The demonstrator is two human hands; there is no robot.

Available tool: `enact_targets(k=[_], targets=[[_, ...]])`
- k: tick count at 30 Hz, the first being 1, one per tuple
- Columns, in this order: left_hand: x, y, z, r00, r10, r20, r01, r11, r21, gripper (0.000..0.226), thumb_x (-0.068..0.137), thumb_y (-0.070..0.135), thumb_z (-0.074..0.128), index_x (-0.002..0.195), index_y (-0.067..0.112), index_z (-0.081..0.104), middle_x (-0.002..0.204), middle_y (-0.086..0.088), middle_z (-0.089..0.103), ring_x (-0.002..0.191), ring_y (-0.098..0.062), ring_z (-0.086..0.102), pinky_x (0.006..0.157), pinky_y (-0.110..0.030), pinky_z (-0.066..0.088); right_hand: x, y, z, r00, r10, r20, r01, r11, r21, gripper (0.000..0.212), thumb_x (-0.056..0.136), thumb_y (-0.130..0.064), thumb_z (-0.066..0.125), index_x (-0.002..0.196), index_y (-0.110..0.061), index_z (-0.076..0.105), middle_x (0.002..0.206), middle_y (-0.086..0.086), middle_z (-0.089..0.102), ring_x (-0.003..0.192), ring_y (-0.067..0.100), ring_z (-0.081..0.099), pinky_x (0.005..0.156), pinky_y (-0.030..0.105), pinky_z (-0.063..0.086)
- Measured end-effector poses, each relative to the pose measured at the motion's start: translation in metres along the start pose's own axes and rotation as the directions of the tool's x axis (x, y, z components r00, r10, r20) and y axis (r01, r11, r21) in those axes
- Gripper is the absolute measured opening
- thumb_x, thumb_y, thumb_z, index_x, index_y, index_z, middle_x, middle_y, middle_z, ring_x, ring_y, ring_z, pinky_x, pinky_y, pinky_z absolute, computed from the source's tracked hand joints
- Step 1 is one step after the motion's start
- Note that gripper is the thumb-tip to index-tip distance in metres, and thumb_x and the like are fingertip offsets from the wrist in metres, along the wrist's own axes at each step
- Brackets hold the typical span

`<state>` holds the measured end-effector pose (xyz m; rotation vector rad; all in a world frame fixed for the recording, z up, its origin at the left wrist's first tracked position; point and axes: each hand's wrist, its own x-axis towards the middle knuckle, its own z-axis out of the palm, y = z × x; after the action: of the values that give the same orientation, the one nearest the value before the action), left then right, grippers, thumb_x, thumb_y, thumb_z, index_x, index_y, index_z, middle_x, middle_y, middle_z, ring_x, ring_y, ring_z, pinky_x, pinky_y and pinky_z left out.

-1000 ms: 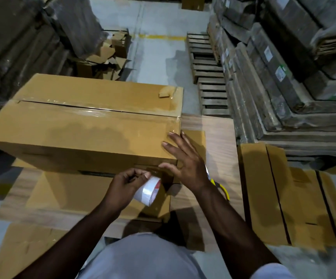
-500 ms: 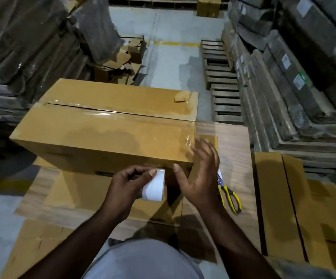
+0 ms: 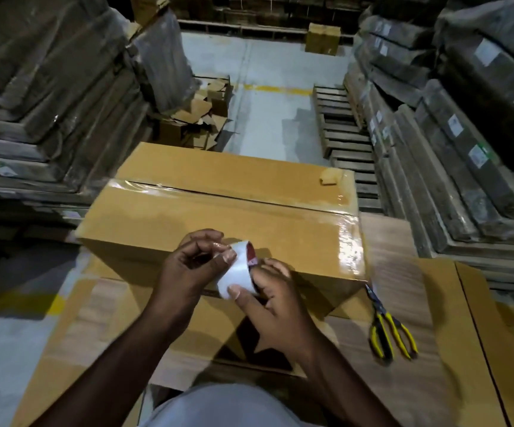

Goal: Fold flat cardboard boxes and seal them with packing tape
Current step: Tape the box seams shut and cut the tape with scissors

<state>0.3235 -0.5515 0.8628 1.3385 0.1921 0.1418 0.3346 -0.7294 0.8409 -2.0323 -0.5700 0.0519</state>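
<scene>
Since half a second ago, the right hand has been leaving the box's end and is now closing on the tape roll, which has been lifted up over the near top edge of the cardboard box.

The left hand is curling its fingers over the roll's upper left side, the thumb pressing on the white outer face. Just right of it, the right hand is pinching the roll from below, the thumb lying on the white face and the fingers wrapping behind. Both forearms are reaching up from the bottom of the view and converging at the roll, which is sitting between the two hands. Most of the roll is being covered by the fingers; only a sliver of red core is showing, and whether a loose tape end is being picked at is hard to make out.

Beyond the hands, the box is lying closed on the surface, glossy tape running along its top seam and down its right end. Right of the right hand, yellow-handled scissors are lying on the surface, apart from both hands. The box's near face is partly hidden behind the wrists.
</scene>
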Motion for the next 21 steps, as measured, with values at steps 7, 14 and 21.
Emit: enact_targets(k=[7, 14, 21], targets=[[0.051, 0.049, -0.148, 0.949, 0.086, 0.303, -0.142, 0.976, 0.166, 0.015, 0.078, 0.016, 0.088, 0.088, 0.013, 0.077, 0.098, -0.007, 0.064, 0.098, -0.024, 0.065, 0.083, -0.031, 0.053, 0.057, -0.053, 0.097, 1.000, -0.015, -0.013, 0.015, 1.000, -0.019, 0.025, 0.097, -0.049, 0.060, 0.102, -0.026, 0.068, 0.116, -0.022, 0.061, 0.124, 0.012, 0.053, 0.097, 0.034, 0.051], [0.074, 0.058, -0.208, 0.912, 0.401, 0.090, -0.396, 0.799, 0.452, 0.015, 0.087, 0.003, 0.079, 0.101, 0.009, 0.082, 0.100, 0.005, 0.078, 0.097, -0.014, 0.073, 0.084, -0.021, 0.053, 0.102, -0.101, 0.171, 0.980, -0.004, -0.200, -0.029, 0.986, -0.162, 0.027, 0.099, -0.046, 0.061, 0.102, -0.021, 0.072, 0.112, 0.002, 0.070, 0.120, 0.016, 0.052, 0.093, 0.036, 0.052], [0.092, 0.071, -0.228, 0.997, 0.039, 0.066, -0.046, 0.993, 0.113, 0.023, 0.092, 0.008, 0.073, 0.114, 0.016, 0.078, 0.117, 0.003, 0.077, 0.113, -0.015, 0.071, 0.088, -0.026, 0.059, 0.125, -0.120, 0.188, 0.976, -0.013, -0.219, -0.044, 0.966, -0.254, 0.015, 0.101, -0.044, 0.062, 0.100, -0.029, 0.066, 0.097, -0.009, 0.066, 0.103, 0.018, 0.056, 0.094, 0.034, 0.049]])
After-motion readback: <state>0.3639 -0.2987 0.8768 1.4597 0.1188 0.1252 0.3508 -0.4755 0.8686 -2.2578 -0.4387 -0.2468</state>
